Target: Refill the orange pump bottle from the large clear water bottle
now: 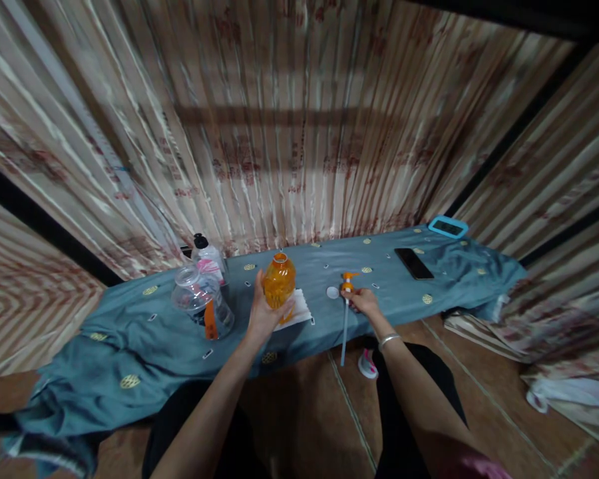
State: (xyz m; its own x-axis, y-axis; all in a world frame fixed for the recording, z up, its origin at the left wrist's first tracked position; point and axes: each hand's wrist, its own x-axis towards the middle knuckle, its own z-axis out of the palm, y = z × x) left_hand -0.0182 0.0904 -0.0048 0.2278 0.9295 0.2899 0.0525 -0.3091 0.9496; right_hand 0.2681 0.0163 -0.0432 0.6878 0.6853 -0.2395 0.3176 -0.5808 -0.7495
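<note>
My left hand (268, 309) is wrapped round an orange see-through bottle (279, 279) whose top is uncapped. The bottle stands upright over a white tissue (299, 311); whether it rests on it I cannot tell. In my right hand (362, 301), an orange pump head (348, 285) is pinched just below its collar. Its long pale dip tube (344, 336) hangs down past the front edge of the cloth-covered table. Left of the pump head lies a small round white disc (332, 293), close to but apart from my fingers.
A clear wide-necked jar (199, 303) stands at the left, before a clear bottle with a black top (208, 258). A dark phone (413, 263) and a blue-framed device (448, 227) lie at the right on the teal cloth (164, 346). Striped curtains (299, 133) hang behind.
</note>
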